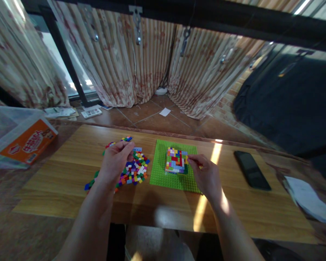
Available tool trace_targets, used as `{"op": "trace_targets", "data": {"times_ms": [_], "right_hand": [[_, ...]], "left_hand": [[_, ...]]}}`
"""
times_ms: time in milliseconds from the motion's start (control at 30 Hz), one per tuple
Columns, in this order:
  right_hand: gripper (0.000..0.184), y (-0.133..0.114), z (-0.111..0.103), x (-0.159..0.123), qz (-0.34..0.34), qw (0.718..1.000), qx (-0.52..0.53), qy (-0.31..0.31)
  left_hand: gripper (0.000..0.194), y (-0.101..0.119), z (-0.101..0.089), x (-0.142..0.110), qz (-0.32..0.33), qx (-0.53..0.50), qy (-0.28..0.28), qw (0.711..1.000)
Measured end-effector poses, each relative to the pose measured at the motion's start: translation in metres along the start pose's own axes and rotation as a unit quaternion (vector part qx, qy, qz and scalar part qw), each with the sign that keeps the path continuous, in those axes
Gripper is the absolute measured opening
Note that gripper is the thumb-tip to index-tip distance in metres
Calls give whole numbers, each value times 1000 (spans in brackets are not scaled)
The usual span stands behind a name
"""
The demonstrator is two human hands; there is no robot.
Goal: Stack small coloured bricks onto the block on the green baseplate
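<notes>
On a green studded baseplate stands a low block build of many-coloured toy bricks. My right hand is closed at its right edge, thumb and finger pinched together. Bits of yellow and red show by those fingers, too small to tell whether they are held bricks. To the left, my left hand hovers over a spread of loose toy bricks, its fingertips pressed together. Whatever it pinches, if anything, is hidden. The hand and forearm cover part of the loose bricks.
The wooden table carries a black phone at the right. A clear plastic bin with an orange label stands at the far left. Papers lie beyond the right end. Curtains hang behind, below a dark metal bar.
</notes>
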State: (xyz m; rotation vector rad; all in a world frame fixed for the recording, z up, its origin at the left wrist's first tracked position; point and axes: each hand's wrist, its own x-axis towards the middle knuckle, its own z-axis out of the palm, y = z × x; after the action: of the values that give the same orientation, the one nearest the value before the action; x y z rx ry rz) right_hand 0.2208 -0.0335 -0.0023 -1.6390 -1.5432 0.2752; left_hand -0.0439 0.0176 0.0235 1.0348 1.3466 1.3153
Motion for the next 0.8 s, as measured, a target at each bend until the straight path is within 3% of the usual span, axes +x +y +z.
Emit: {"op": "trace_targets", "data": {"times_ms": [533, 700, 800], "right_hand": [[19, -3, 8, 4, -32, 999, -32, -20], [15, 3, 14, 4, 74, 997, 35, 2], [17, 9, 16, 5, 178, 972, 152, 2]], "left_hand": [[22, 1, -3, 0, -2, 3, 0, 1000], [21, 0, -4, 0, 10, 27, 0, 1000], [19, 1, -4, -1, 7, 18, -1, 1000]]}}
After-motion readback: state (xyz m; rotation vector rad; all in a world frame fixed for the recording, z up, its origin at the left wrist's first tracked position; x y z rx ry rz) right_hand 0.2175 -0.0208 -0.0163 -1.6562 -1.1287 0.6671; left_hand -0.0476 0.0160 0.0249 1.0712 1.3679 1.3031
